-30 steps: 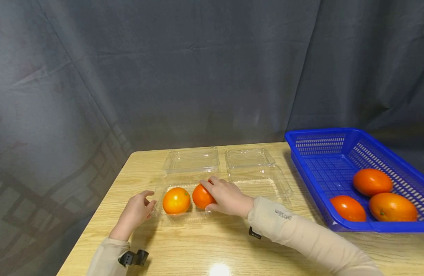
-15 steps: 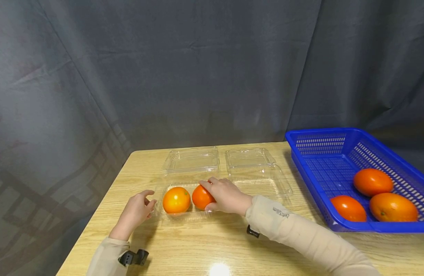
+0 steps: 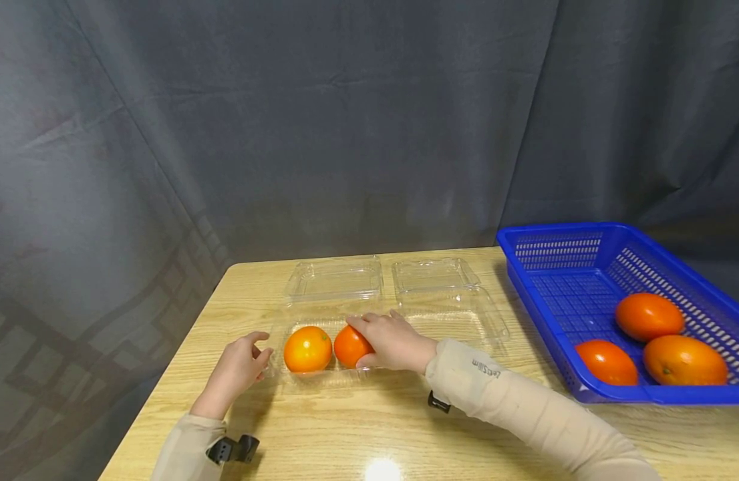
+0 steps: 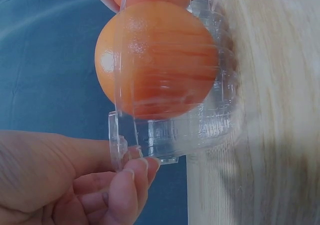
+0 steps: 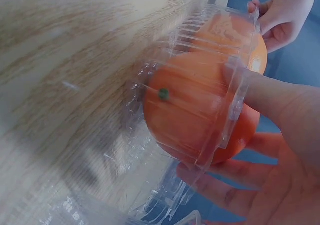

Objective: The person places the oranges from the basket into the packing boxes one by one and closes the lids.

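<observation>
The right hand (image 3: 398,342) has its thumb and fingers curled round the right orange fruit (image 3: 349,346), which sits in the left clear box (image 4: 165,137). The left hand (image 3: 234,367) pinches the rim at that box's left end between thumb and fingers. Just beside the gripped fruit, in the same base, lies the left orange fruit (image 3: 307,349). The box stands open on the worktop (image 3: 345,427), its lid (image 3: 333,277) laid back toward the far edge, nearer the far left corner than the basket. To its right is a second clear box (image 3: 450,325), also open, its lid toward the far edge too. Farther right, a blue basket (image 3: 564,294) holds three orange fruits (image 3: 649,316) at its near end. A dark grey curtain (image 3: 345,133) hangs beyond the far edge.
</observation>
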`<act>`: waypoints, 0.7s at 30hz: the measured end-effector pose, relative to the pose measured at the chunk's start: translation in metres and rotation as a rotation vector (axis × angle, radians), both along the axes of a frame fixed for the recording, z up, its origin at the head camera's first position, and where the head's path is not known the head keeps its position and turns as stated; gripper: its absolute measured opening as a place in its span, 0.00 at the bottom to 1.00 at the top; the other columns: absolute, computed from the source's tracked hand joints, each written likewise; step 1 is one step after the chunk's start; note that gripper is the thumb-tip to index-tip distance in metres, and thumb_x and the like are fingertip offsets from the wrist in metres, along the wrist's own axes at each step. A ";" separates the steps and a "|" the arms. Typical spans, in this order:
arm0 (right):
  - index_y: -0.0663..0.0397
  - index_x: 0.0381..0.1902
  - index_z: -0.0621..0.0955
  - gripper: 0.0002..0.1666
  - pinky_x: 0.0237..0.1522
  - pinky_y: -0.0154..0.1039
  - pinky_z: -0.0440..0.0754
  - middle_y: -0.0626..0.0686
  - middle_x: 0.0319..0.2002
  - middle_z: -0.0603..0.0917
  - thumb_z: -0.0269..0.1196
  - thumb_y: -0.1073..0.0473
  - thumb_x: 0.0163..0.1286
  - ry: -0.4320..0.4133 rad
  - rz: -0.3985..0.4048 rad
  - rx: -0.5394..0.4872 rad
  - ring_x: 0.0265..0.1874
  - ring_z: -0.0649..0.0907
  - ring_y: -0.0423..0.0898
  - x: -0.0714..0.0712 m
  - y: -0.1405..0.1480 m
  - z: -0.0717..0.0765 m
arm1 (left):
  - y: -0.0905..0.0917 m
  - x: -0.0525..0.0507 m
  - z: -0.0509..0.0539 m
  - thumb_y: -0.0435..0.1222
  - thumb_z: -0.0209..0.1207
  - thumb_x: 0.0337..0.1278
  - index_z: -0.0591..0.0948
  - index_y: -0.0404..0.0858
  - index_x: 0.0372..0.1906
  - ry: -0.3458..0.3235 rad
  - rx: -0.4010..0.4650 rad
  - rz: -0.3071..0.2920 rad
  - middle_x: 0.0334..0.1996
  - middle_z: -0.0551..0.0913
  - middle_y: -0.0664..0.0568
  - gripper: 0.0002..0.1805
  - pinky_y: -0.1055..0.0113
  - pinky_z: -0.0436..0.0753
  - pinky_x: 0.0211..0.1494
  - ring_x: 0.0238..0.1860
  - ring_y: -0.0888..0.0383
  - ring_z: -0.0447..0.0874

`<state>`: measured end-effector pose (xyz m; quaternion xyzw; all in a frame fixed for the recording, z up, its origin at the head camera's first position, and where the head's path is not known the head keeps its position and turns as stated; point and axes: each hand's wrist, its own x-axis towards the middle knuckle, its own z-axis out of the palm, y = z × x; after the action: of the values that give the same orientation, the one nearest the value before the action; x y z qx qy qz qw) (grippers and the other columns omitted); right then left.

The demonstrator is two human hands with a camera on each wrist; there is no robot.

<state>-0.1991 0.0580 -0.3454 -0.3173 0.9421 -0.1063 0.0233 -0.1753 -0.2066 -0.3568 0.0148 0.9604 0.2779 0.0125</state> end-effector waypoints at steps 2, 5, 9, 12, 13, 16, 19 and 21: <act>0.51 0.66 0.67 0.45 0.61 0.63 0.67 0.57 0.59 0.76 0.69 0.43 0.53 -0.006 -0.005 0.005 0.58 0.77 0.53 0.000 0.000 0.000 | 0.000 0.000 0.000 0.31 0.55 0.60 0.70 0.23 0.57 0.000 -0.001 0.000 0.18 0.77 0.49 0.23 0.69 0.71 0.21 0.15 0.61 0.72; 0.51 0.66 0.67 0.45 0.61 0.63 0.67 0.56 0.60 0.75 0.68 0.43 0.53 -0.009 -0.007 0.007 0.58 0.77 0.53 -0.001 0.000 -0.001 | 0.000 0.000 0.000 0.31 0.55 0.60 0.70 0.23 0.58 -0.002 -0.001 0.001 0.18 0.77 0.49 0.23 0.68 0.71 0.21 0.15 0.61 0.72; 0.51 0.66 0.67 0.45 0.61 0.62 0.67 0.57 0.59 0.76 0.68 0.42 0.53 -0.007 -0.010 0.006 0.58 0.76 0.53 -0.001 0.000 -0.001 | 0.000 0.000 0.000 0.32 0.55 0.60 0.70 0.23 0.58 0.002 -0.003 -0.005 0.18 0.77 0.49 0.23 0.68 0.71 0.21 0.15 0.61 0.72; 0.50 0.66 0.67 0.45 0.61 0.61 0.68 0.57 0.58 0.76 0.68 0.43 0.53 -0.009 -0.011 0.005 0.58 0.76 0.52 0.000 0.000 -0.001 | 0.000 0.000 0.000 0.31 0.55 0.60 0.70 0.23 0.57 0.004 -0.002 -0.007 0.18 0.77 0.49 0.23 0.68 0.71 0.21 0.15 0.61 0.72; 0.50 0.66 0.67 0.45 0.60 0.61 0.68 0.57 0.58 0.76 0.68 0.43 0.53 -0.013 -0.011 0.005 0.57 0.76 0.52 0.000 0.000 0.000 | -0.001 0.000 -0.001 0.31 0.55 0.60 0.70 0.23 0.57 0.002 -0.001 -0.005 0.18 0.77 0.49 0.23 0.69 0.71 0.21 0.15 0.61 0.72; 0.50 0.66 0.67 0.44 0.59 0.59 0.70 0.57 0.56 0.77 0.68 0.43 0.54 -0.010 -0.006 0.010 0.56 0.77 0.51 0.001 0.001 0.000 | -0.001 0.000 -0.001 0.31 0.55 0.60 0.70 0.23 0.57 0.002 0.002 -0.005 0.18 0.77 0.49 0.23 0.69 0.71 0.21 0.15 0.61 0.72; 0.51 0.65 0.69 0.42 0.57 0.55 0.74 0.58 0.55 0.78 0.67 0.42 0.55 0.003 0.006 0.006 0.53 0.78 0.51 0.001 0.001 0.001 | -0.001 0.000 0.000 0.31 0.55 0.60 0.70 0.23 0.57 0.001 0.001 -0.005 0.18 0.77 0.49 0.23 0.69 0.72 0.20 0.15 0.61 0.72; 0.52 0.63 0.70 0.40 0.54 0.52 0.76 0.58 0.53 0.78 0.67 0.42 0.56 0.021 0.016 -0.007 0.50 0.79 0.52 0.001 0.002 0.002 | -0.001 0.000 0.000 0.31 0.55 0.60 0.70 0.23 0.57 0.003 -0.001 -0.009 0.18 0.77 0.49 0.23 0.69 0.71 0.20 0.15 0.61 0.72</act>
<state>-0.1984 0.0596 -0.3438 -0.3259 0.9394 -0.1059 0.0134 -0.1751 -0.2071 -0.3570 0.0197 0.9605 0.2775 0.0124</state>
